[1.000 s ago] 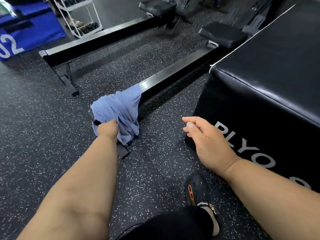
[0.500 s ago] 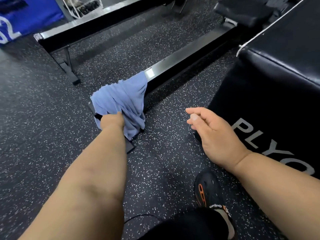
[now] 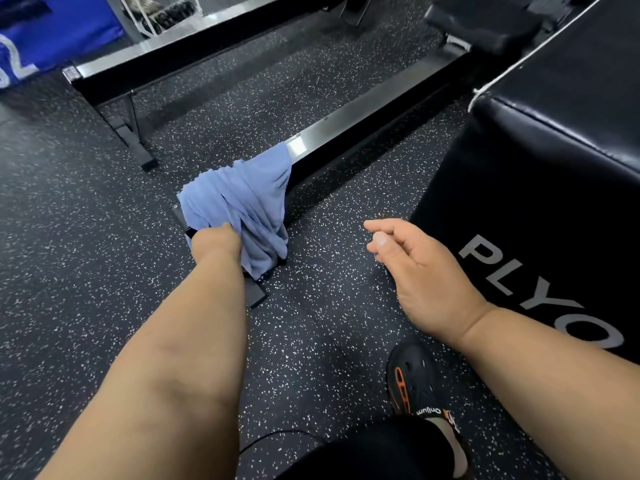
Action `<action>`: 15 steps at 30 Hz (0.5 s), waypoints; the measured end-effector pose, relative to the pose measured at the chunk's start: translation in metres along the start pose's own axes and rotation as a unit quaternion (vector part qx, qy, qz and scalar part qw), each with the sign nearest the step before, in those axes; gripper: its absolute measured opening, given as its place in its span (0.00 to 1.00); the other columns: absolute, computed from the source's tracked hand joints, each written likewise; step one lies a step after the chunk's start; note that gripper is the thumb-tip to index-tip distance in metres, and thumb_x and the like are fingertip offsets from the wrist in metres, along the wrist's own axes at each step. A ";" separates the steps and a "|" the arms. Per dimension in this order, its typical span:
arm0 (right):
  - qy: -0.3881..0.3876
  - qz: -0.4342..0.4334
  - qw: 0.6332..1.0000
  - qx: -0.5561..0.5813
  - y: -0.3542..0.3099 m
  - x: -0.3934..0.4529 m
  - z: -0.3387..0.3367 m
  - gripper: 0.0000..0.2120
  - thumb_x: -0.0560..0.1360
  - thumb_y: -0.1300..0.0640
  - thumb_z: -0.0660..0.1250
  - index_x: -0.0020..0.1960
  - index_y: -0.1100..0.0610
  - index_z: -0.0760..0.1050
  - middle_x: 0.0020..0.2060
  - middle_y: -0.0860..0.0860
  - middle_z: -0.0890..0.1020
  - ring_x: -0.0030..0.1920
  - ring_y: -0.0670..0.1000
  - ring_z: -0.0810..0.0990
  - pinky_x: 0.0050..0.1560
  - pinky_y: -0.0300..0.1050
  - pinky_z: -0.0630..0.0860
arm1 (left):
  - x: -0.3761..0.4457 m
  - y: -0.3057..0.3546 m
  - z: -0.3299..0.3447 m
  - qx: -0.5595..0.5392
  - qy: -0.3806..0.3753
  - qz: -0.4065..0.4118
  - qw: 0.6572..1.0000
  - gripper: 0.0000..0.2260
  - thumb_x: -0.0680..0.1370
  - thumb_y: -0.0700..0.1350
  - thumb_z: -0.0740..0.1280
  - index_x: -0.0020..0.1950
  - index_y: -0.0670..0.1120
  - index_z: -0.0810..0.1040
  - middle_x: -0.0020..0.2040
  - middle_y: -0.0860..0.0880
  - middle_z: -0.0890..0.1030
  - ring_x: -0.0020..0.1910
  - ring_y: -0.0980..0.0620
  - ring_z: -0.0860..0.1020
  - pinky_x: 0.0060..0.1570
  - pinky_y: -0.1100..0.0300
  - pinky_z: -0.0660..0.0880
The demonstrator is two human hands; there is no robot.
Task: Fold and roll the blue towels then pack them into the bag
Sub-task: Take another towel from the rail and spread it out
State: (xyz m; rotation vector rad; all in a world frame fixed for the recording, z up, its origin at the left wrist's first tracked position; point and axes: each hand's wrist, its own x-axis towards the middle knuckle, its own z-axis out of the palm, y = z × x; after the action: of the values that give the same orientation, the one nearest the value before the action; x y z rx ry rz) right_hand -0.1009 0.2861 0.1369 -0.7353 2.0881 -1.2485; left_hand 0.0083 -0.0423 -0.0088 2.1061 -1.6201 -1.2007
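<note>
A crumpled light-blue towel (image 3: 242,202) hangs over the near end of a black and silver machine rail (image 3: 363,133) on the floor. My left hand (image 3: 216,242) grips the towel's lower left part, with the fingers buried in the cloth. My right hand (image 3: 419,271) hovers to the right of the towel, apart from it, with loosely curled fingers and nothing in it. No bag is in view.
A big black plyo box (image 3: 554,168) stands at the right. A second rail with a foot (image 3: 138,81) runs across the back left, a blue block (image 3: 41,36) behind it. My black shoe (image 3: 415,382) rests on the speckled rubber floor.
The view has shifted closer and lower over the towel. My left hand keeps its grip on the cloth, which has bunched a little. My right hand stays loose beside the box.
</note>
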 end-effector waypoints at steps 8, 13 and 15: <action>0.000 -0.011 1.000 0.001 0.002 0.002 -0.001 0.13 0.86 0.47 0.60 0.67 0.41 0.77 0.48 0.54 0.84 0.48 0.49 0.81 0.54 0.41 0.76 | 0.004 -0.001 -0.007 0.023 -0.012 -0.012 1.000 0.12 0.82 0.49 0.63 0.53 0.39 0.72 0.61 0.41 0.80 0.61 0.36 0.80 0.66 0.45 0.76; 0.011 -0.002 1.000 0.012 0.003 0.004 -0.001 0.13 0.86 0.46 0.59 0.67 0.39 0.77 0.49 0.55 0.84 0.49 0.50 0.81 0.54 0.42 0.76 | -0.019 0.000 -0.009 0.050 0.067 0.148 0.986 0.18 0.84 0.50 0.59 0.44 0.39 0.79 0.42 0.42 0.78 0.47 0.39 0.77 0.47 0.53 0.68; 0.017 -0.004 1.000 0.011 -0.001 0.003 -0.001 0.13 0.86 0.47 0.59 0.67 0.40 0.77 0.48 0.53 0.84 0.48 0.49 0.81 0.54 0.41 0.76 | -0.027 0.006 -0.016 -0.041 0.091 0.170 0.980 0.15 0.82 0.48 0.63 0.37 0.44 0.71 0.33 0.48 0.69 0.36 0.46 0.68 0.38 0.55 0.64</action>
State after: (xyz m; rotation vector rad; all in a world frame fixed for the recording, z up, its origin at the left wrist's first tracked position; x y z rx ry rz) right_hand -0.1038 0.2845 0.1373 -0.7184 2.0971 -1.2937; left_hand 0.0138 -0.0259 0.0179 1.7392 -1.7231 -0.9185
